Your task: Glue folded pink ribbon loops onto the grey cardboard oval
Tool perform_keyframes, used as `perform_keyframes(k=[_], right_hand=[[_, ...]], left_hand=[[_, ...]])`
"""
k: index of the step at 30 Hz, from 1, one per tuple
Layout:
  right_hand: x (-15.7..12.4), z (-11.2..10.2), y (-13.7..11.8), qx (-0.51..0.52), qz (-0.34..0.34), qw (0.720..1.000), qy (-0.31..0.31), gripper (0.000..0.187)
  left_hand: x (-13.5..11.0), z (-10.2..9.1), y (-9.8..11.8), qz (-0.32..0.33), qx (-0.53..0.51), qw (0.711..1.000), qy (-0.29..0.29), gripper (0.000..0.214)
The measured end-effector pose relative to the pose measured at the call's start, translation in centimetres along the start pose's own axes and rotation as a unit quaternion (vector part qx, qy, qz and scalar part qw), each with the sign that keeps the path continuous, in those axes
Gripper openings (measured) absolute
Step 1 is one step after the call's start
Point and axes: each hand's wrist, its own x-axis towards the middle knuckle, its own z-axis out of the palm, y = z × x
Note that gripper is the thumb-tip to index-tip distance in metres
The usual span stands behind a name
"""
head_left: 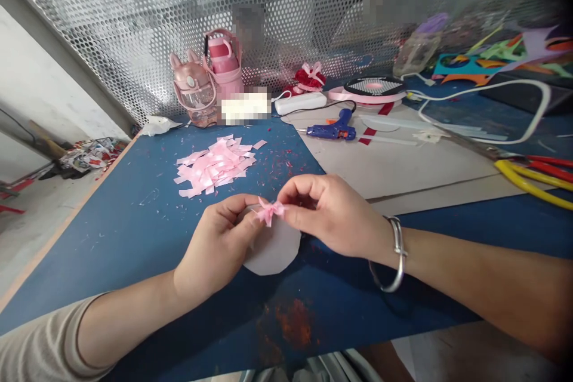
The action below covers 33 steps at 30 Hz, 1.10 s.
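A perforated metal panel stood behind one smooth blue tabletop, flecked with red scraps. Two pink drink bottles stood at eleven o'clock from the hands: a rounded, eared bottle with a clear body and a taller bottle in a carrier. One heap of glossy, flat ribbon strips, too overlapped to count, lay at ten o'clock; one hard blue glue gun lay at one o'clock, and one yellow-handled tool at three. Two hands worked together near the middle. The left hand had thumb and forefinger pinched on the left end of one soft, knotted pink bow; the right hand, with a silvery bangle at its wrist, pinched the right end. The bow sat between both sets of fingertips, and one pale, flat, roundish disc showed at six o'clock from it, though whether the left fingers also gripped the disc I could not tell.
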Motion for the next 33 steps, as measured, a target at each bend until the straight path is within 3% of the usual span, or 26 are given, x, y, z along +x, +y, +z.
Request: perform_keyframes(k=[3,7,15,18,21,24,28,33], right_hand=[[0.7,-0.9,0.3,0.040,0.050,0.997,-0.043,0.020],[0.7,-1.4,0.3,-0.040,0.071,0.992,-0.098,0.036],[0.2,-1.4,-0.2,-0.029,0.045,0.990,-0.131,0.028],[0.3,-1.5,-0.2,-0.024,0.032,0.992,-0.120,0.027],[0.3,-1.4,-0.1,-0.032,-0.003,0.996,-0.088,0.028],[0.1,-1.1,-0.2,-0.026,-0.033,0.997,-0.063,0.018],[-0.5,-0.6,-0.7,-0.026,-0.050,0.997,-0.054,0.011],[-1.1,-0.3,-1.0,0.007,-0.084,0.996,-0.042,0.006]], left_hand=[[0.5,-0.2,0.0,-0.024,-0.061,0.998,0.001,0.027],[0.7,-0.3,0.0,-0.026,-0.124,0.992,-0.014,0.036],[1.1,-0.9,-0.3,0.062,-0.063,0.995,-0.043,0.008],[1.2,-1.1,-0.3,0.091,-0.046,0.994,-0.047,0.008],[1.0,-1.1,-0.4,0.076,-0.084,0.992,-0.047,0.014],[0.4,-0.8,-0.5,0.081,-0.072,0.993,-0.046,0.011],[-0.7,-0.4,-0.7,0.152,0.021,0.987,-0.042,0.015],[-1.6,-0.4,-0.7,0.261,0.114,0.958,-0.019,0.030]])
